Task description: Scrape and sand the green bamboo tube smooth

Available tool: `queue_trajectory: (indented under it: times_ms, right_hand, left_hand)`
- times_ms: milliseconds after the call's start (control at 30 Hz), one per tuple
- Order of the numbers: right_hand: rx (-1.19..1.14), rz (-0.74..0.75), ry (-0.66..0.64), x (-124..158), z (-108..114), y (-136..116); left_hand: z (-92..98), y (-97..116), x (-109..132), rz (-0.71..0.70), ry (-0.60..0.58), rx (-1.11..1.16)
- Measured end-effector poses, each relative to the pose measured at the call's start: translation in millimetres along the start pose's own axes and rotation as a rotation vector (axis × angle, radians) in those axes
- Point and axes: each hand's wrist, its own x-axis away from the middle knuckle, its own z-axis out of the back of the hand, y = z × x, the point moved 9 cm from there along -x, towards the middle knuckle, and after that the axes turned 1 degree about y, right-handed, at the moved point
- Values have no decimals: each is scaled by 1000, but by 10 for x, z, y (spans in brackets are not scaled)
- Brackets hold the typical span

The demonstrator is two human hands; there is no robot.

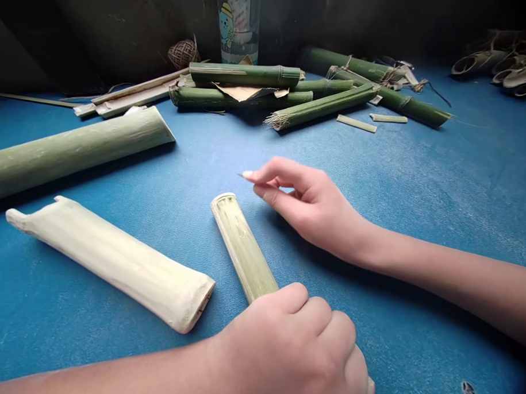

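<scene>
Left hand [284, 344] clenched over the near end of a short split bamboo piece [243, 246], which lies on the blue table [423, 179]. Right hand [314, 207] pinches a thin sliver [247, 176], fingertips near the piece's far end. Peeled bamboo section [109, 260] just left of the left hand. Green bamboo half-tube [70, 150] further out. Bundled bamboo lengths [271, 91] well beyond the right hand.

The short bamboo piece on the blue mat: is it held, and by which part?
Yes: the left hand closes over the near end of the short bamboo piece.
</scene>
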Motion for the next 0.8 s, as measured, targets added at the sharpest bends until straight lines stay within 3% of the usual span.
queue_trajectory:
  times_ms: [100, 200, 300, 633, 800]
  right_hand:
    - [-81, -30, -78, -52, -20, 34]
    - [-33, -94, -215, -73, -85, 72]
    - [11, -100, -253, -91, -92, 64]
    - [199, 2, -189, -20, -142, -56]
    - [173, -42, -43, -127, -64, 33]
  left_hand:
    - [12, 14, 1, -7, 5, -13]
    - [30, 10, 1, -2, 28, -23]
    - [17, 6, -1, -6, 18, -23]
    - [25, 26, -11, -36, -4, 30]
    - [7, 68, -14, -58, -35, 30]
